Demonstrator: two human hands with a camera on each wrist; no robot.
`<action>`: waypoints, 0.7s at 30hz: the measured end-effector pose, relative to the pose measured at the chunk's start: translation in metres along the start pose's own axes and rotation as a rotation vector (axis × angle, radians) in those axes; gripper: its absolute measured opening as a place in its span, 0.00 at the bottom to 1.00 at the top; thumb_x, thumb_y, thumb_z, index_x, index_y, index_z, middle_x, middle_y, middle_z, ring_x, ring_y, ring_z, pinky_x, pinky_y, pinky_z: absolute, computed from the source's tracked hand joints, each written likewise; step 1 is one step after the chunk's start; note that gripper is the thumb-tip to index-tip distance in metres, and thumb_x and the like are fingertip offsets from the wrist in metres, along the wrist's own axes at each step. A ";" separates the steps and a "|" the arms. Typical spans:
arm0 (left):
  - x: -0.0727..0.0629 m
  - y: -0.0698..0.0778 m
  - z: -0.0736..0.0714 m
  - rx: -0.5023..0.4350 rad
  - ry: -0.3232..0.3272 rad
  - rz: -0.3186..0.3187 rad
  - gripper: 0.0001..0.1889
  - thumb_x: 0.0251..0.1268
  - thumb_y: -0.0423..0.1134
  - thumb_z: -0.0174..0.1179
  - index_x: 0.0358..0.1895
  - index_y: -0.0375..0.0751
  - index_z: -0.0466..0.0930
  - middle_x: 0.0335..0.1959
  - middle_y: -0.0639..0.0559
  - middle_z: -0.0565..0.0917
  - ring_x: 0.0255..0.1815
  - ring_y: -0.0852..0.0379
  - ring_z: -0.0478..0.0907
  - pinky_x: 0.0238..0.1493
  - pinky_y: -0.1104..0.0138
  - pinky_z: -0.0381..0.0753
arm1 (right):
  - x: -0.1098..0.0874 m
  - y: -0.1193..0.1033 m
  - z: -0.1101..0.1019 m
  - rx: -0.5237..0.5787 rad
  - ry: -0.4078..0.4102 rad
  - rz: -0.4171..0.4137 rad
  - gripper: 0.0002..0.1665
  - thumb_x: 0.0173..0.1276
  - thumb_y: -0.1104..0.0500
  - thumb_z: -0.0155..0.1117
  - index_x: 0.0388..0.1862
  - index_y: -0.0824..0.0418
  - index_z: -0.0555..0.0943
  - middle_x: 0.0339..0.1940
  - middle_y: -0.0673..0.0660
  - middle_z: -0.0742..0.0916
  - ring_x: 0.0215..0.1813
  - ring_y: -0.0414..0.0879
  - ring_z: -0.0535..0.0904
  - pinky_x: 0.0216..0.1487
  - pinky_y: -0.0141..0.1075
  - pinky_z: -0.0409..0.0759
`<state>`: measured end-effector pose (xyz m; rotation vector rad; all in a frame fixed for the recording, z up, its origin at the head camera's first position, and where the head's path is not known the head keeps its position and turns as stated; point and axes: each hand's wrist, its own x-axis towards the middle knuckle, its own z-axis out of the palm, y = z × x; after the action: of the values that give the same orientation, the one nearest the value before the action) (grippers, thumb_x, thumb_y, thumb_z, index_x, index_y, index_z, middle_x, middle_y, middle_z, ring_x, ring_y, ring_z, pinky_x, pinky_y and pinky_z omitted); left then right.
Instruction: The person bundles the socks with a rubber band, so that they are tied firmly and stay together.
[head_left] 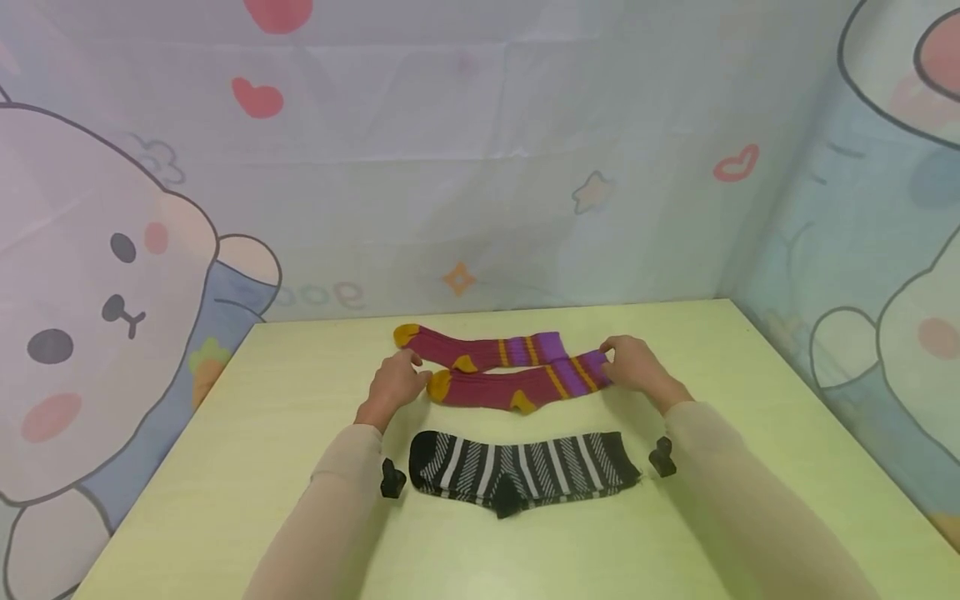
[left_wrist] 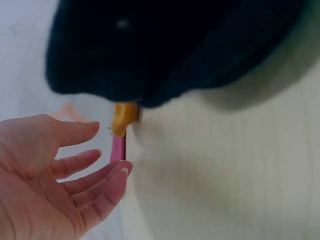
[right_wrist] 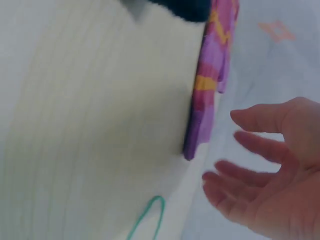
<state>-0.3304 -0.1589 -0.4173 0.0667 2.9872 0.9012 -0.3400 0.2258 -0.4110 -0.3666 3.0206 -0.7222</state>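
Note:
Two maroon socks with mustard toes and heels and striped purple cuffs lie flat, toes to the left. The back sock (head_left: 480,352) touches the front sock (head_left: 487,390) along its edge. My left hand (head_left: 395,385) is beside the front sock's toe; the left wrist view shows its thumb and fingers apart, with nothing held. At the other end, my right hand (head_left: 632,363) is by the purple cuff (right_wrist: 202,125), fingers loosely bent and parted from the thumb. Whether fingertips touch the fabric, I cannot tell. Closer to me lies a black-and-white patterned sock pair (head_left: 525,471), stacked, heel toward me.
The socks lie on a pale yellow-green table (head_left: 247,467). A printed cloth (head_left: 480,167) hangs behind it and along both sides. A blurred dark shape (left_wrist: 150,45) covers the top of the left wrist view. A thin green loop (right_wrist: 157,198) shows low in the right wrist view.

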 end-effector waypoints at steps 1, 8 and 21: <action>0.001 -0.001 0.001 -0.012 0.001 -0.003 0.21 0.71 0.42 0.60 0.59 0.29 0.75 0.51 0.35 0.82 0.45 0.42 0.80 0.45 0.54 0.81 | 0.002 0.002 0.002 -0.004 -0.001 0.014 0.25 0.66 0.66 0.58 0.59 0.80 0.74 0.38 0.70 0.85 0.27 0.49 0.73 0.44 0.48 0.78; 0.006 -0.003 0.005 -0.054 -0.040 -0.002 0.25 0.68 0.44 0.65 0.62 0.32 0.73 0.54 0.36 0.81 0.51 0.39 0.78 0.54 0.51 0.77 | 0.011 0.008 0.009 -0.041 -0.006 0.112 0.28 0.66 0.65 0.57 0.64 0.77 0.73 0.40 0.69 0.86 0.23 0.45 0.64 0.32 0.40 0.74; 0.012 -0.005 0.011 -0.074 -0.031 0.077 0.20 0.62 0.28 0.68 0.56 0.37 0.75 0.46 0.38 0.84 0.45 0.43 0.81 0.47 0.55 0.80 | 0.014 0.008 0.010 -0.024 -0.035 0.225 0.26 0.66 0.66 0.60 0.63 0.74 0.76 0.61 0.74 0.78 0.57 0.68 0.78 0.53 0.54 0.79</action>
<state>-0.3424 -0.1562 -0.4290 0.1934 2.9380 1.0076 -0.3549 0.2244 -0.4231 -0.0367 2.9727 -0.6557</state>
